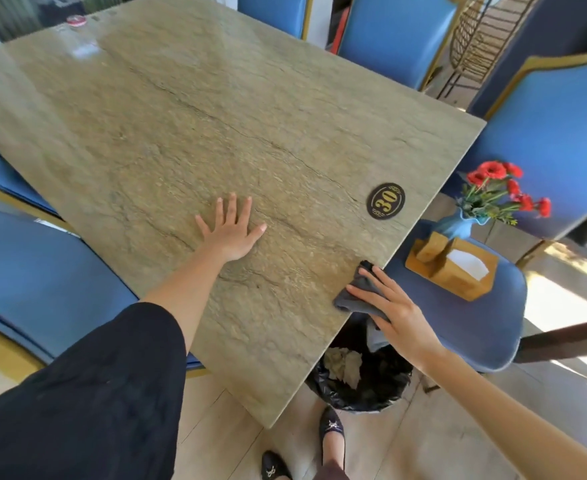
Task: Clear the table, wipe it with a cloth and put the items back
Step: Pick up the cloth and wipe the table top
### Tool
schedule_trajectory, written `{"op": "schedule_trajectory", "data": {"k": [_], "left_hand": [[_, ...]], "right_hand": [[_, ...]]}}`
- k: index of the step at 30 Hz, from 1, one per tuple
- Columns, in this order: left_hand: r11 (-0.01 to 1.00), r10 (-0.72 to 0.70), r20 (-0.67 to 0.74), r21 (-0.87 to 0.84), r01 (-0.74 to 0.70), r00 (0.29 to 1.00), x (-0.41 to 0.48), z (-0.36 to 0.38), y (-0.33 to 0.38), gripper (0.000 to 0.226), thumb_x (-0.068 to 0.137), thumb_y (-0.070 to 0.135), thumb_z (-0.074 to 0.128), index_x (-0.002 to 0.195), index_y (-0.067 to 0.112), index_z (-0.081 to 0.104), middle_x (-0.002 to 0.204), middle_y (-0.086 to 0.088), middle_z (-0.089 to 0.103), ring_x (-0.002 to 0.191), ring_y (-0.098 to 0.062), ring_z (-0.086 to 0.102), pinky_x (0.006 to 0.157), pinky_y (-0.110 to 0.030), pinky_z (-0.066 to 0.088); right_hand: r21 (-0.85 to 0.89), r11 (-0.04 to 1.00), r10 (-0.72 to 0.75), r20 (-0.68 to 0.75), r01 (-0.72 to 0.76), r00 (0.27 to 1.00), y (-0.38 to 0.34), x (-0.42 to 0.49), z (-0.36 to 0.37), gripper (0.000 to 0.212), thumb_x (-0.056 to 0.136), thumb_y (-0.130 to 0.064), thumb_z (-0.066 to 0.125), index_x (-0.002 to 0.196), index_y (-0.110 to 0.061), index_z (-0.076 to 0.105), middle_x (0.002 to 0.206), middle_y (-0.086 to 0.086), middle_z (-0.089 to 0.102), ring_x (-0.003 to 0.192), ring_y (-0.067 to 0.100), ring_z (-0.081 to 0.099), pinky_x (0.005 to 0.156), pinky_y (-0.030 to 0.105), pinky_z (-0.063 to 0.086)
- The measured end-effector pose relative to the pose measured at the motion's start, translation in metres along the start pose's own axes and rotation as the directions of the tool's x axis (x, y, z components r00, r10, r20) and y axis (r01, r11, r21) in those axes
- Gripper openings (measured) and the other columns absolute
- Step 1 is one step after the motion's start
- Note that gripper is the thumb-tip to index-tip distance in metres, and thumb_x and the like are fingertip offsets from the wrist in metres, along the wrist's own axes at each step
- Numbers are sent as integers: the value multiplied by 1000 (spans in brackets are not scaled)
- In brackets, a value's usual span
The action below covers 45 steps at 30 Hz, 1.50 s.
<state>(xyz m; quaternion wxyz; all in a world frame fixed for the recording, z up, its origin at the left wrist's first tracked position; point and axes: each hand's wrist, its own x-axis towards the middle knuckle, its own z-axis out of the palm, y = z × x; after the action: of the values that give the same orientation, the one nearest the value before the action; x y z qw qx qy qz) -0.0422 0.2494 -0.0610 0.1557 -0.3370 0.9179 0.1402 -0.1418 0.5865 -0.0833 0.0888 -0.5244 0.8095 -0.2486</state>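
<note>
The stone-patterned table [188,126] fills the view, with a black oval number plate "30" [385,201] near its right edge. My left hand [231,228] lies flat on the tabletop with fingers spread. At the table's right edge my right hand [394,308] presses a dark grey cloth [358,294] with straight fingers; part of the cloth hangs over the edge. On the blue chair seat [465,327] to the right stand a wooden tissue box [453,268] and a blue vase of red flowers [493,199].
A bin lined with a black bag [365,379] holds crumpled paper under the table's near right edge. Blue chairs stand around the table on the left, far and right sides. A clear glass ashtray [84,46] sits at the far left corner. My shoes are on the floor below.
</note>
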Motion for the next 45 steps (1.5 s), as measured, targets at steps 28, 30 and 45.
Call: {"op": "schedule_trajectory", "data": {"k": [28,30,45], "left_hand": [[977,-208,-391,-128,171,897,22,18,25,51,99,45,13,149,33,10,158,5,11,146,-20,3,115,-58,2],[974,-225,-387,-120,193,894,23,19,25,53,98,48,9,149,35,8,158,7,9,146,-18,1,116,-56,1],[960,-273,-437,-177,216,857,25,22,25,59,97,48,9,151,22,10,157,3,15,145,-15,9,119,-46,2]], "right_hand": [[107,993,-21,-166,39,986,5,244,17,25,93,-16,52,116,-14,62,115,15,55,101,34,47,87,39,40],[282,954,-67,-133,103,989,11,282,6,27,94,-12,52,120,-15,60,113,13,52,103,29,44,85,29,30],[-311,843,-327,351,438,878,15,434,42,56,98,-60,14,150,-41,14,162,2,4,148,27,0,117,47,7]]}}
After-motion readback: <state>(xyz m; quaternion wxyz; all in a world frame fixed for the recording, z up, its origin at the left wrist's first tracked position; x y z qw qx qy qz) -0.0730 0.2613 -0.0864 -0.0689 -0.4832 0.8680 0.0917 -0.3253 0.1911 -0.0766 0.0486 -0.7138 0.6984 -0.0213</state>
